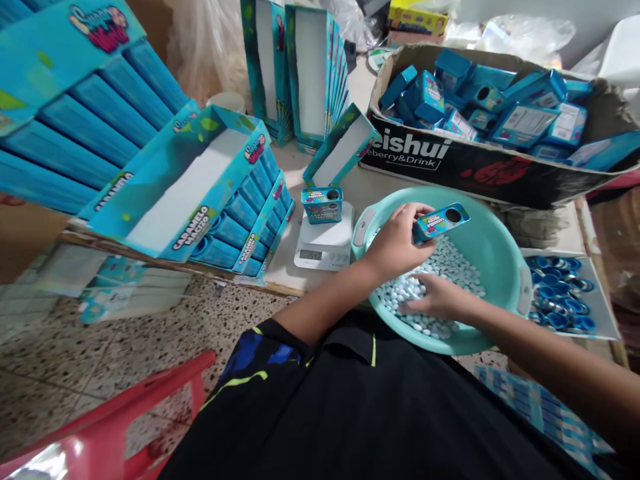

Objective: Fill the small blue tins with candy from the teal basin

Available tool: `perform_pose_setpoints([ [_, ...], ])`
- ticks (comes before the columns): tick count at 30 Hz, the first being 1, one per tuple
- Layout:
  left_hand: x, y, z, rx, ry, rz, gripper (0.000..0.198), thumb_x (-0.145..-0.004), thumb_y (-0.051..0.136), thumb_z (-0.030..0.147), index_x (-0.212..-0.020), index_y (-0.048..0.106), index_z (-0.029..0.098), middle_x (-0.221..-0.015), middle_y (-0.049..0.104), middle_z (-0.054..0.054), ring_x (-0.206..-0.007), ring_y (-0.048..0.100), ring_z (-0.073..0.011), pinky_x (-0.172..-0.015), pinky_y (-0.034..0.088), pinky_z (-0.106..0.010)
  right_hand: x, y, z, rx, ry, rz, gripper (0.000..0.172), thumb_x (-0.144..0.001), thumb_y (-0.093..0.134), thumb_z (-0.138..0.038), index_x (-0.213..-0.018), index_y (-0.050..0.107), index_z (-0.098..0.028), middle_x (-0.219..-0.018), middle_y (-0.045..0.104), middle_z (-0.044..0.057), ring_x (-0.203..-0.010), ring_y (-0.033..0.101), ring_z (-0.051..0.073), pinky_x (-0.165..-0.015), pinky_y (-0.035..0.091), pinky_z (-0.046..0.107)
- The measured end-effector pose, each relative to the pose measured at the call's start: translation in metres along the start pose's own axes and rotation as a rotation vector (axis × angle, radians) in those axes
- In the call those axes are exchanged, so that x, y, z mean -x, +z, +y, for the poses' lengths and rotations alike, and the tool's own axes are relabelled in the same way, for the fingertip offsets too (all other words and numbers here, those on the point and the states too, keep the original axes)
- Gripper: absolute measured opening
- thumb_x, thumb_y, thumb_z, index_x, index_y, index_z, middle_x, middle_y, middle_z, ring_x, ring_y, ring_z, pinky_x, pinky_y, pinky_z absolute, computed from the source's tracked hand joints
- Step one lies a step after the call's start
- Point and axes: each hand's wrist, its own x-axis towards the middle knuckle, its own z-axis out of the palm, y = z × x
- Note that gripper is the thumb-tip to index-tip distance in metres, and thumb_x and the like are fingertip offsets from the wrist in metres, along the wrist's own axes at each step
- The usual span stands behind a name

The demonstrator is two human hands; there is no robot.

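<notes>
My left hand [397, 243] holds a small blue candy tin [440, 222] by its end, above a teal plastic basin [493, 257]. The tin has a round hole in its top. My right hand [435, 298] rests in the basin, its fingers lying flat on a heap of pale blue candies [430, 283]. To the left of the basin, a digital kitchen scale [323, 247] carries a second blue tin [321, 205].
Stacked teal display cartons [180, 180] fill the table's left side, with more standing behind. At the back right, a black-printed cardboard box [480, 163] holds many blue tins. Blue lids [557, 293] lie on a sheet right of the basin. A red plastic chair [110, 407] stands on the speckled floor.
</notes>
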Motion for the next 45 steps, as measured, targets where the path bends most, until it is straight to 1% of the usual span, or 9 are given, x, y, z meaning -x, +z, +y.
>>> perform_pose_setpoints([
  [3,-0.003,-0.003,0.0,-0.028,0.011,-0.039,0.042,-0.077,0.074,0.005,-0.115,0.061,0.02,-0.115,0.067,-0.008,-0.111,0.067,-0.0236,-0.101,0.057,-0.039,-0.021,0.01,-0.016,-0.16,-0.063,0.121,0.06,-0.067,0.084,-0.038,-0.119,0.072,-0.01,-0.092,0.075,0.011,-0.087,0.07,0.035,-0.074,0.057,0.042],
  [6,-0.004,-0.007,0.0,-0.042,0.02,-0.062,0.044,-0.076,0.072,0.002,-0.114,0.063,0.02,-0.116,0.068,-0.007,-0.109,0.068,-0.0228,-0.1,0.058,-0.039,-0.032,0.007,-0.029,-0.389,-0.142,0.159,0.058,-0.063,0.082,-0.024,-0.119,0.071,-0.013,-0.083,0.073,0.006,-0.069,0.066,0.025,-0.057,0.053,0.034],
  [12,-0.007,-0.012,0.001,-0.082,-0.075,0.035,0.042,-0.079,0.073,0.007,-0.117,0.064,0.022,-0.114,0.073,-0.007,-0.11,0.071,-0.0263,-0.099,0.059,-0.043,0.002,-0.028,-0.025,-0.742,-0.082,0.083,0.027,-0.066,0.079,-0.027,-0.088,0.066,-0.019,-0.06,0.06,-0.001,-0.049,0.055,0.015,-0.039,0.043,0.025],
  [16,-0.009,-0.012,0.005,-0.162,-0.118,-0.021,0.042,-0.081,0.072,0.01,-0.12,0.066,0.023,-0.115,0.075,-0.009,-0.109,0.072,-0.0285,-0.101,0.058,-0.048,0.033,-0.049,-0.015,-1.024,-0.227,0.231,0.029,-0.065,0.083,-0.029,-0.082,0.061,-0.022,-0.058,0.055,-0.004,-0.044,0.05,0.012,-0.034,0.034,0.022],
  [20,-0.008,-0.011,0.01,-0.162,-0.121,-0.186,0.045,-0.077,0.071,0.009,-0.12,0.069,0.021,-0.119,0.075,-0.009,-0.113,0.071,-0.0288,-0.104,0.056,-0.046,0.034,-0.068,-0.019,-1.185,-0.452,0.459,0.034,-0.066,0.084,-0.03,-0.085,0.056,-0.024,-0.067,0.057,-0.005,-0.045,0.05,0.01,-0.034,0.031,0.021],
  [25,-0.003,-0.013,0.017,-0.091,-0.127,-0.33,0.044,-0.075,0.068,0.01,-0.117,0.071,0.022,-0.111,0.077,-0.005,-0.099,0.073,-0.0239,-0.09,0.057,-0.038,0.009,-0.069,-0.029,-1.201,-0.625,0.802,0.035,-0.072,0.083,-0.036,-0.089,0.053,-0.027,-0.077,0.062,-0.006,-0.054,0.058,0.011,-0.042,0.041,0.022],
  [29,-0.003,-0.014,0.016,-0.094,-0.136,-0.332,0.047,-0.074,0.068,0.011,-0.119,0.071,0.021,-0.111,0.078,-0.005,-0.096,0.072,-0.0223,-0.088,0.057,-0.037,-0.005,-0.057,-0.028,-1.192,-0.649,0.931,0.034,-0.077,0.082,-0.039,-0.091,0.053,-0.028,-0.082,0.062,-0.006,-0.065,0.066,0.015,-0.056,0.054,0.026],
  [38,-0.002,-0.01,0.002,-0.072,-0.07,-0.279,0.05,-0.076,0.073,0.016,-0.125,0.07,0.023,-0.118,0.078,-0.007,-0.1,0.074,-0.0265,-0.094,0.061,-0.045,-0.001,-0.056,-0.022,-0.879,-0.631,0.971,0.04,-0.084,0.076,-0.059,-0.091,0.053,-0.027,-0.092,0.065,0.001,-0.092,0.072,0.023,-0.084,0.061,0.039],
  [45,-0.001,-0.01,0.001,-0.123,-0.033,-0.279,0.049,-0.079,0.074,0.016,-0.128,0.069,0.022,-0.123,0.077,-0.01,-0.108,0.074,-0.0285,-0.099,0.061,-0.047,-0.001,-0.055,-0.025,-0.794,-0.792,1.025,0.031,-0.091,0.077,-0.05,-0.083,0.059,-0.025,-0.083,0.064,0.0,-0.079,0.067,0.019,-0.077,0.058,0.037],
])
